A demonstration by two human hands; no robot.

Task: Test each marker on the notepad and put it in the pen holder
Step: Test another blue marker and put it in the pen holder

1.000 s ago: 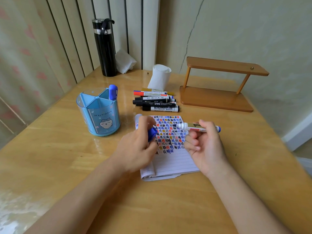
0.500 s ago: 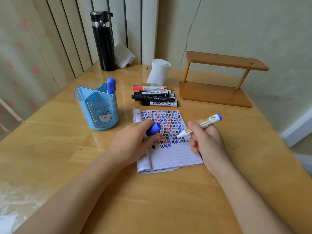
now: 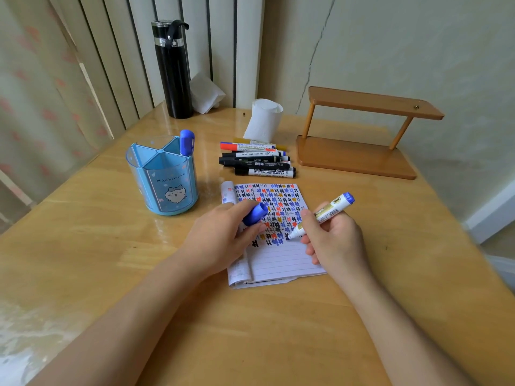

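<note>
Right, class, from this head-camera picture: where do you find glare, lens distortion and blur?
Head view: glare streaks the glossy table in front of the pen holder; the wide lens fans the wall stripes outward; the marker in the right hand and the cap in the left hand look sharp, the frame's edges soften; shadows are soft.

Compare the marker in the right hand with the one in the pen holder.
The held marker is uncapped; the holder marker is capped. The held marker slants in the right hand, tip at the notepad; the holder marker stands upright in the pen holder. Both show blue.
</note>
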